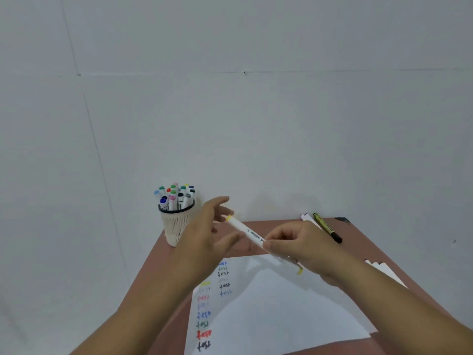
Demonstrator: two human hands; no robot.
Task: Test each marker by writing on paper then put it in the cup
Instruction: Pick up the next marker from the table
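While the marker (252, 235) hangs above the paper (268, 303), findings stand as follows.
Marker: white barrel with yellow ends, slanted, right of the cup (176, 224), over the paper's far edge.
Right hand (304, 248): fingers curled round the barrel's near half, holding it.
Left hand (207, 237): fingers straight and spread, just beside the far end, holding nothing.
Cup: full of capped markers.
Step, as judged: handing towards the cup.
Advice: grip mid-barrel, aim for a gap between caps, lower upright, avoid tipping the cup.

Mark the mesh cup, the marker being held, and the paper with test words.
mesh cup (176, 226): head view, front of mesh wall.
held marker (245, 230): head view, white barrel between hands.
paper (268, 303): head view, blank middle area.
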